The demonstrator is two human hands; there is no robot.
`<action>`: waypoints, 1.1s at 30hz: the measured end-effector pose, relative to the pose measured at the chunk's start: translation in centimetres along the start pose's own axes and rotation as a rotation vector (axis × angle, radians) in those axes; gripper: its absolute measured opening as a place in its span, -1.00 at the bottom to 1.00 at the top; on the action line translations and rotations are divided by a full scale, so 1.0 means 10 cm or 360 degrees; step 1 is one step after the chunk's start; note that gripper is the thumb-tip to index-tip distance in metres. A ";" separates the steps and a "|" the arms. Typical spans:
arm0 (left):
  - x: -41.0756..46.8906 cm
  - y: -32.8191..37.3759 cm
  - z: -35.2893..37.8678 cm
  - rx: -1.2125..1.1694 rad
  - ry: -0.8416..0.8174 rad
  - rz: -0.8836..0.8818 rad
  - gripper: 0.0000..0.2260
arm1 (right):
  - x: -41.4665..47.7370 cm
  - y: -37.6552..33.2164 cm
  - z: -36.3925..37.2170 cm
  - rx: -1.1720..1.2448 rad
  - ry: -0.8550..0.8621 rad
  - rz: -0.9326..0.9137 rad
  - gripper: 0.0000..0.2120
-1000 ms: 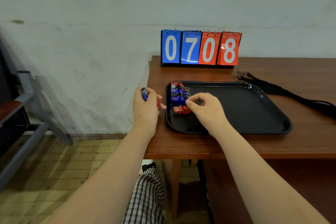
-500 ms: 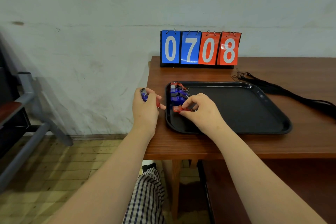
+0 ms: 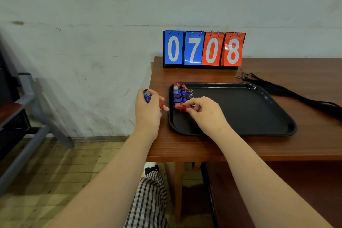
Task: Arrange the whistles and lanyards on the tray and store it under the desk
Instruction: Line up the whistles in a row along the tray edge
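A black tray [image 3: 259, 116] lies on the brown desk [image 3: 203, 146]. Along its left side several red and blue whistles [image 3: 180, 91] sit in a column. My right hand [image 3: 204, 112] pinches a red whistle [image 3: 180, 106] at the near end of that column, low over the tray floor. My left hand [image 3: 148, 110] hovers over the desk's left edge, beside the tray, gripping a blue whistle [image 3: 146, 96] and a red one whose tip shows by the thumb. A bundle of black lanyards [image 3: 288, 91] lies on the desk to the right of the tray.
A flip scoreboard [image 3: 203, 49] reading 0708 stands at the back of the desk against the wall. A grey metal frame [image 3: 27, 109] stands on the left over the tiled floor. Under the desk are its legs and a dark open space.
My right hand drew back slightly and set the red whistle in line at the near end of the column. My left hand stayed put.
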State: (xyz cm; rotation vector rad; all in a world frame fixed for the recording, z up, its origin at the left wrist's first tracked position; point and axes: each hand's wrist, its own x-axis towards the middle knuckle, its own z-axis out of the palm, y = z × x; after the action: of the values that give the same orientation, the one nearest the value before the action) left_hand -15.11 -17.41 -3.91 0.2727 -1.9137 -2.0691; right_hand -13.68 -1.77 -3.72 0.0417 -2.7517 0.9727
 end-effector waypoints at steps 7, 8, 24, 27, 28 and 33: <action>0.00 0.00 0.00 -0.0006 -0.0009 -0.0001 -0.93 | 0.00 0.01 0.01 0.0003 0.0008 0.0000 -0.77; 0.00 0.00 0.00 -0.0003 -0.0011 0.0004 -0.93 | 0.00 0.01 0.01 0.0003 0.0008 -0.0001 -0.77; -0.04 0.08 -0.06 -0.0223 -0.0149 -0.0064 -0.84 | -0.10 -0.09 -0.05 0.0092 0.0216 -0.0083 -0.69; -0.06 0.10 -0.08 -0.0347 -0.0269 -0.0082 -0.81 | -0.25 -0.27 0.01 0.0179 0.0293 -0.0234 -0.75; -0.06 0.11 -0.08 -0.0370 -0.0283 -0.0100 -0.80 | -0.29 -0.34 0.06 0.0233 0.0273 -0.0312 -0.75; -0.05 0.07 -0.09 -0.0436 -0.0299 -0.0310 -0.78 | -0.38 -0.56 0.35 0.0413 0.0161 -0.0460 -0.71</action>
State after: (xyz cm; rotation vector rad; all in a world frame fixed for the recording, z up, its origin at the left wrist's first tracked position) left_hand -14.28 -18.15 -3.37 0.2142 -1.7312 -2.5351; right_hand -10.15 -8.50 -3.69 0.4077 -2.4238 1.2009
